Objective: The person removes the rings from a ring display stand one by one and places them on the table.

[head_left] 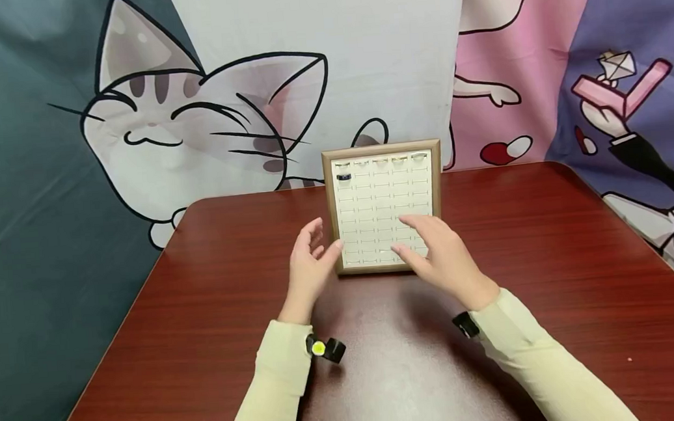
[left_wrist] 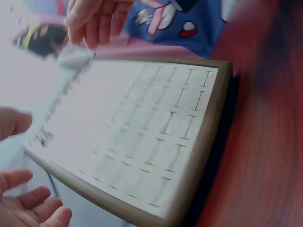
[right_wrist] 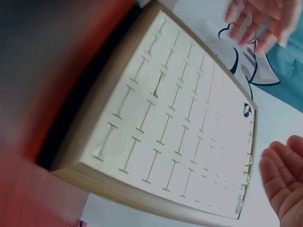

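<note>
A ring display board (head_left: 438,190) with a light wooden frame and a cream slotted face stands upright at the far side of the table. Several thin rings (head_left: 399,159) sit along its top row, and one dark ring (head_left: 344,177) is in the second row at the far left. My left hand (head_left: 310,268) is by the board's lower left edge, thumb and fingers apart, holding nothing. In front of its lower right part hovers my right hand (head_left: 447,255), thumb spread from the fingers, also with nothing in it. Both wrist views show the slots below as bare.
The dark red wooden table (head_left: 217,349) extends on both sides of the board. Behind it hangs a cartoon backdrop (head_left: 361,52) with a cat. On each wrist is a small black camera (head_left: 334,350). A tiny pale speck (head_left: 630,359) lies at the right.
</note>
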A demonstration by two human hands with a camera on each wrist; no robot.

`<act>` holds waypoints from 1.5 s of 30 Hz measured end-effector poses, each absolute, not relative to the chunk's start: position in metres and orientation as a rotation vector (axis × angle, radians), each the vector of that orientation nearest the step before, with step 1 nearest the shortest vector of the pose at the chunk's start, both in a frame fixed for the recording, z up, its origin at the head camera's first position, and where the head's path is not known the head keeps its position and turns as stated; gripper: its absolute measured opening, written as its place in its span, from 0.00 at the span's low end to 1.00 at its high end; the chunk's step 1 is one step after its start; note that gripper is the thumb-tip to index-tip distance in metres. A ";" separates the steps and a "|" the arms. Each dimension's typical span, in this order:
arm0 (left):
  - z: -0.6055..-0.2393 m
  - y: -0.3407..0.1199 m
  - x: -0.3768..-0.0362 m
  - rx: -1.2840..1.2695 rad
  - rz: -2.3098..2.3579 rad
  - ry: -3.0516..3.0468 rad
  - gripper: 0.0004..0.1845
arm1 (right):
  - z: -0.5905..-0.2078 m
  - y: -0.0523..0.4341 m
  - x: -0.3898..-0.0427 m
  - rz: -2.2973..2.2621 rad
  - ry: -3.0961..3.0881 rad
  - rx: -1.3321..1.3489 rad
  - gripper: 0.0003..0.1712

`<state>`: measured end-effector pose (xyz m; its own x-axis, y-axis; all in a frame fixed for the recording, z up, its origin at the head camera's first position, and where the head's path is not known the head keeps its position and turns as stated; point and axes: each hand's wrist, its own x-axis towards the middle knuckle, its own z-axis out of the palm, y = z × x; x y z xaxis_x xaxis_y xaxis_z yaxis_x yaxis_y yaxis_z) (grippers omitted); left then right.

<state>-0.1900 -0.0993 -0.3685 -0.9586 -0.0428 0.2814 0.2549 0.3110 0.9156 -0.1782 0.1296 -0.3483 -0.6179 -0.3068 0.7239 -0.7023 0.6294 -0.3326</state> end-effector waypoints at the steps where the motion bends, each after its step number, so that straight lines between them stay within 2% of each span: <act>1: -0.372 -0.100 -0.197 -0.135 -1.805 -2.267 0.30 | -0.347 0.128 -0.185 0.825 -2.193 0.798 0.27; 5: -0.389 -0.101 -0.218 0.018 -2.106 -2.123 0.28 | -0.341 0.119 -0.210 0.862 -2.139 0.821 0.23; 17: -0.417 -0.089 -0.243 0.051 -2.403 -1.910 0.22 | -0.323 0.087 -0.252 0.993 -2.089 0.807 0.15; 24: -0.430 -0.087 -0.248 -0.005 -2.501 -1.834 0.20 | -0.320 0.075 -0.266 1.160 -2.103 0.694 0.12; 31: -0.435 -0.086 -0.248 -0.046 -2.553 -1.802 0.22 | -0.313 0.065 -0.276 1.281 -2.119 0.596 0.11; 45: -0.441 -0.087 -0.251 -0.104 -2.589 -1.764 0.25 | -0.312 0.050 -0.286 1.285 -2.147 0.501 0.09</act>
<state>-0.2506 -0.0866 -0.4408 -0.9978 0.0318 0.0585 0.0428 -0.3666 0.9294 -0.2864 0.0503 -0.3118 -0.7606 -0.0225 0.6489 -0.5824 0.4655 -0.6665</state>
